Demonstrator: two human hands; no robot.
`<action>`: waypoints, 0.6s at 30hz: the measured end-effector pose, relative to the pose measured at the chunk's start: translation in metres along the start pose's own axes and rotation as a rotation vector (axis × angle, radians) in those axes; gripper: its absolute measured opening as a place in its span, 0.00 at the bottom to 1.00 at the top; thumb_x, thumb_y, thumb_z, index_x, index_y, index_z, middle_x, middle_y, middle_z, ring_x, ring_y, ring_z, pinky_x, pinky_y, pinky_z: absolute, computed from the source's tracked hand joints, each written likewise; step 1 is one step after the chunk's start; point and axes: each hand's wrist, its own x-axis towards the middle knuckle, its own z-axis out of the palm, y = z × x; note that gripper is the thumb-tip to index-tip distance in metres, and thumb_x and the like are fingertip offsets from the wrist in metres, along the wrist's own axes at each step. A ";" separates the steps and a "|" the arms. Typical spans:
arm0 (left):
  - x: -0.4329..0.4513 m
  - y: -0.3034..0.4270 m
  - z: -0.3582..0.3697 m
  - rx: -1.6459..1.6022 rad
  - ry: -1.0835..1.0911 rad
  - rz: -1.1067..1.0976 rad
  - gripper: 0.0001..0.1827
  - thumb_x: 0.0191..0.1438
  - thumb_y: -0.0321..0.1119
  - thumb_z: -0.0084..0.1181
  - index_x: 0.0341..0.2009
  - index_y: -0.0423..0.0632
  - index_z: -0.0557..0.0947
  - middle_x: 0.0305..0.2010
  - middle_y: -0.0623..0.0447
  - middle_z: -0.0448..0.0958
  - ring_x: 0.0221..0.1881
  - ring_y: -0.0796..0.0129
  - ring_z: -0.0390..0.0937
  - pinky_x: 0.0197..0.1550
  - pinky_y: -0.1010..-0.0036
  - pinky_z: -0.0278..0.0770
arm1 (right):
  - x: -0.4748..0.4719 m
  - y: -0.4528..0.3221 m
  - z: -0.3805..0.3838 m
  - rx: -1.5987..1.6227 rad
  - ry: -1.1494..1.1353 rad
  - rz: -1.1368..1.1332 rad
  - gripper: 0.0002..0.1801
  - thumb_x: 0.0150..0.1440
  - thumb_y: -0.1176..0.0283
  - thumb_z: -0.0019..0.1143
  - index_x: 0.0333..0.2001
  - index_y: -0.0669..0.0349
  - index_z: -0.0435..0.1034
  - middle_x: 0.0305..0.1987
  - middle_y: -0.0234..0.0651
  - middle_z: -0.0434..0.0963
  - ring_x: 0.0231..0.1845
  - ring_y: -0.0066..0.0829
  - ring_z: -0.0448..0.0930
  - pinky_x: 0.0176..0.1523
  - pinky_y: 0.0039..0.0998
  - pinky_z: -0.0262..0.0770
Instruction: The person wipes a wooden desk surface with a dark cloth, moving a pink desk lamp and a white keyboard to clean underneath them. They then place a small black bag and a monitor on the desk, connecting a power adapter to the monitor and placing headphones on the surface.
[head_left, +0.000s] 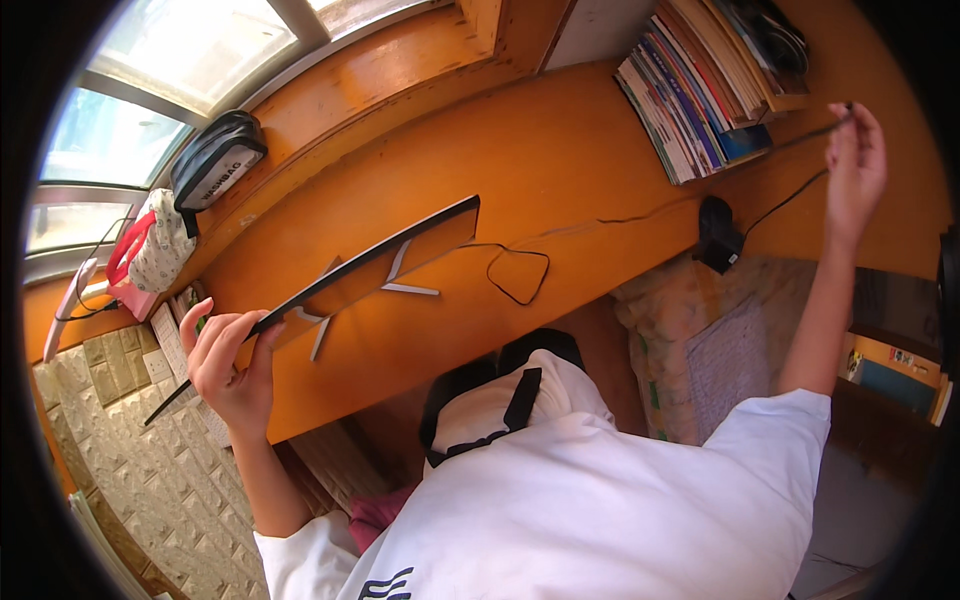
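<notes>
A thin flat-screen monitor (375, 259), seen nearly edge-on from above, stands on the wooden desk (525, 172) on two splayed feet (411, 288). My left hand (232, 367) pinches its top edge near the left end. Past that hand a dark strip (169, 403) sticks out; whether it belongs to the monitor cannot be told. Far to the right, my right hand (856, 165) is raised with a thin black cable (806, 136) between its fingertips. A looped stretch of black cord (529, 301) lies beside the monitor. At the desk's front edge sits a black object (720, 240), perhaps a power adapter, with a cord towards my right hand.
A row of books (686, 105) stands at the back right. Along the window sill are a black wash bag (221, 161) and a patterned pouch (161, 244). A white keyboard (169, 334) leans at the left wall, near a wall socket (157, 365). Patterned fabric (720, 352) hangs below the desk.
</notes>
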 end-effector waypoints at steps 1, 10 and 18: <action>-0.002 0.002 -0.002 0.010 0.000 -0.011 0.09 0.42 0.21 0.71 0.30 0.41 0.83 0.25 0.53 0.80 0.30 0.64 0.78 0.59 0.60 0.69 | -0.005 0.007 0.014 0.069 -0.078 0.015 0.11 0.67 0.72 0.53 0.52 0.63 0.71 0.43 0.30 0.81 0.27 0.08 0.65 0.28 0.13 0.61; -0.007 0.008 -0.008 0.161 -0.061 -0.117 0.14 0.43 0.24 0.72 0.36 0.44 0.83 0.29 0.53 0.79 0.34 0.60 0.76 0.47 0.66 0.73 | -0.061 0.053 0.085 0.121 -0.238 0.202 0.08 0.67 0.70 0.53 0.46 0.62 0.71 0.38 0.24 0.77 0.35 0.11 0.74 0.36 0.15 0.69; -0.035 -0.019 -0.016 0.264 -0.148 -0.207 0.16 0.41 0.30 0.74 0.27 0.44 0.76 0.26 0.49 0.76 0.30 0.53 0.74 0.34 0.65 0.69 | -0.134 0.099 0.126 0.233 -0.315 0.214 0.05 0.68 0.73 0.50 0.43 0.63 0.68 0.35 0.31 0.77 0.39 0.21 0.78 0.47 0.24 0.74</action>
